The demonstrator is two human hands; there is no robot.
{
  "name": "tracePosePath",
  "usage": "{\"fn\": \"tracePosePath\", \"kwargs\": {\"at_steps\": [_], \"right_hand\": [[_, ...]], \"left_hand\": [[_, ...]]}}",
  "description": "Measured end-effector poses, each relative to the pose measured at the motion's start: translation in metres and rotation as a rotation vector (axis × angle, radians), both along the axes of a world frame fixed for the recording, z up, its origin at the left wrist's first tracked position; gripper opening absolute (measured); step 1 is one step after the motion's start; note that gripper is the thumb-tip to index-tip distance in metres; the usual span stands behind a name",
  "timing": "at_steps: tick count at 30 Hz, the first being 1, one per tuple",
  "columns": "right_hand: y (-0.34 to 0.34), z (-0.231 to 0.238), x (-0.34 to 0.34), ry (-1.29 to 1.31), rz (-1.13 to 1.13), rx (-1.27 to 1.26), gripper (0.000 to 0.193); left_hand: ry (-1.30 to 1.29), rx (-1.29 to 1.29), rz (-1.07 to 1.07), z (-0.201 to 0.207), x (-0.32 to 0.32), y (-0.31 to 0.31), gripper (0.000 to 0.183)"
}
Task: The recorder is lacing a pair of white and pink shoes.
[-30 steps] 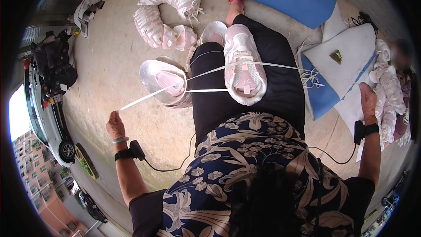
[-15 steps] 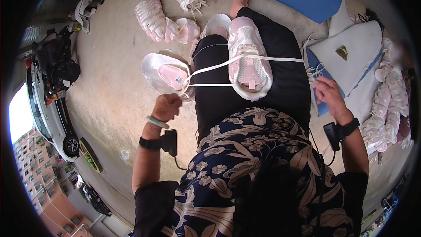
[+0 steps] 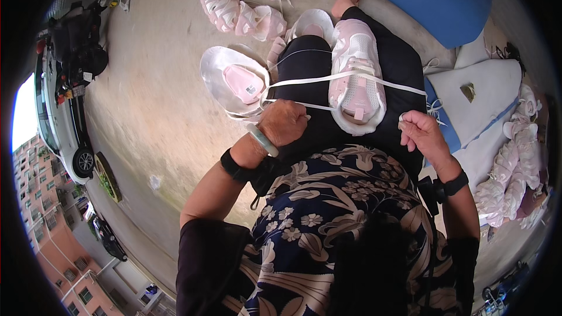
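Observation:
A pink and white shoe upper (image 3: 355, 44) lies across my black-trousered lap, toe pointing away. A flat white shoelace (image 3: 304, 80) crosses it, running left over my knee and loose to the right. Close to the lace's left loop, my left hand (image 3: 282, 124) is closed in a fist; what it grips, if anything, is hidden. To the right of the upper's heel, my right hand (image 3: 422, 131) has thumb and forefinger pinched together, but anything between them is too small to name. Beside my left knee sits another shoe upper (image 3: 213, 70), its opening showing a pink inner piece.
A long curved stack of nested uppers (image 3: 219, 3) lies on the concrete floor (image 3: 152, 82) ahead. More bundled uppers (image 3: 509, 164) are at the right, beside grey-white sheets (image 3: 483, 88). A blue sheet (image 3: 433, 0) spreads at the far right. Vehicles stand to the left.
My left hand has swung right and inward, from beside the left upper to over my lap. My right hand has come closer to the upper. The whole view has shifted slightly.

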State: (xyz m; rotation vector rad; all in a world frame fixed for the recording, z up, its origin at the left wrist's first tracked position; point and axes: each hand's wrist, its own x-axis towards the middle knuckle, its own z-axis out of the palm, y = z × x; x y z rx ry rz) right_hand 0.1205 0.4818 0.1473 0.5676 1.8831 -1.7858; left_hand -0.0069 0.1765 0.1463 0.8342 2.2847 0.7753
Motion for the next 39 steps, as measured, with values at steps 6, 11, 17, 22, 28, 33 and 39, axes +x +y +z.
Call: {"fn": "tracePosePath", "kwargs": {"at_steps": [6, 11, 17, 22, 28, 33, 39], "right_hand": [[-0.006, -0.008, 0.001, 0.394, 0.272, 0.438, 0.008], [-0.011, 0.003, -0.009, 0.321, 0.313, 0.514, 0.008], [-0.018, 0.003, -0.022, -0.081, 0.038, 0.049, 0.015], [-0.024, -0.018, -0.04, 0.129, 0.149, 0.302, 0.011], [-0.01, -0.035, -0.081, 0.486, 0.158, 0.494, 0.011], [0.018, -0.044, -0.084, 0.232, -0.221, 0.009, 0.021], [0.008, -0.048, -0.065, 0.417, -0.347, 0.133, 0.021]], "left_hand": [[0.093, -0.025, 0.008, 0.004, 0.005, 0.008, 0.016], [0.084, -0.022, -0.013, -0.002, 0.004, 0.013, 0.013], [-0.188, 0.129, 0.186, 0.001, -0.004, 0.027, 0.008], [-0.096, 0.162, 0.076, -0.013, -0.022, 0.05, 0.013], [-0.462, 0.136, 0.427, -0.026, -0.067, 0.091, 0.016], [-0.429, 0.264, 0.636, -0.008, -0.074, 0.094, 0.017], [-0.472, 0.162, 0.642, -0.003, -0.046, 0.068, 0.013]]}}
